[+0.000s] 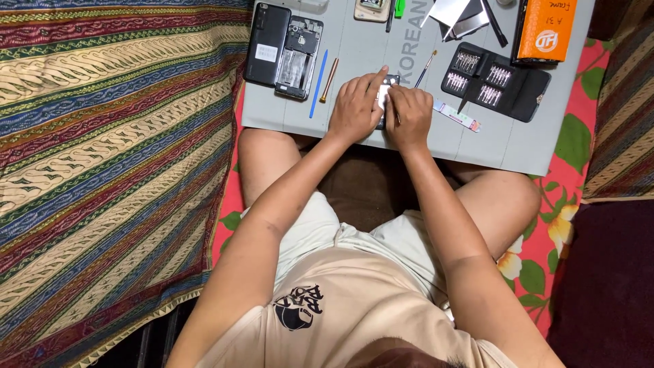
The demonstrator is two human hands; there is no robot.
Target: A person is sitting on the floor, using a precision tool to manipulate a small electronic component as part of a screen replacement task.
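1. Grey work mat (381, 48) is lying across my knees, carrying everything.
2. My left hand (354, 109) is pressing down on the small dark phone part (389, 82), index finger extended.
3. My right hand (409, 116) is curling closed on it.
4. The part's long axis is running away from me.

The person wears a beige short-sleeved shirt (354, 320) with a dark chest emblem (298, 307) and pale shorts (381, 238).

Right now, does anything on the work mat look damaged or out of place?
The phone at the mat's left end lies with its back off, insides exposed, the black cover beside it. Nothing looks spilled. Both hands, left and right, cover a small dark part.
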